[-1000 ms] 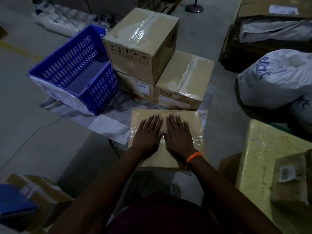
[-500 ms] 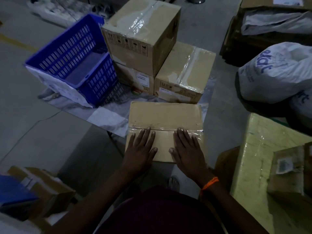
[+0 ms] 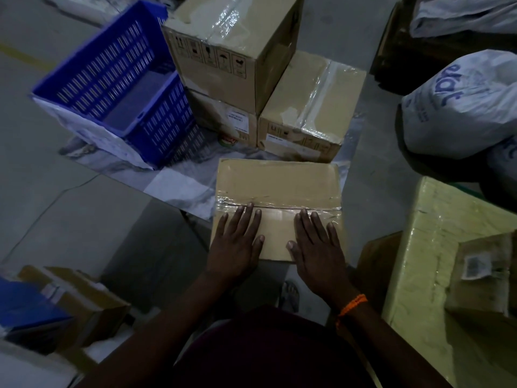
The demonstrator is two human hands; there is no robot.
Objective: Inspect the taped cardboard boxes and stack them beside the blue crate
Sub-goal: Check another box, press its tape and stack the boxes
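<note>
grey floor; left hand (image 3: pixel 234 242), right hand (image 3: pixel 317 247) flat on box (image 3: pixel 277 186).

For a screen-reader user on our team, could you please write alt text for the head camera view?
A person's left hand and right hand rest flat, apart, on the near half of a taped cardboard box, fingertips at its tape seam. Beyond it, three taped boxes stand beside a blue crate, one stacked on another; white sacks lie at right.

Blue slotted crate (image 3: pixel 112 88), tan clear-taped boxes (image 3: pixel 277 189), orange wristband (image 3: pixel 353 303), pale-yellow wrapped parcel (image 3: pixel 436 247).
</note>
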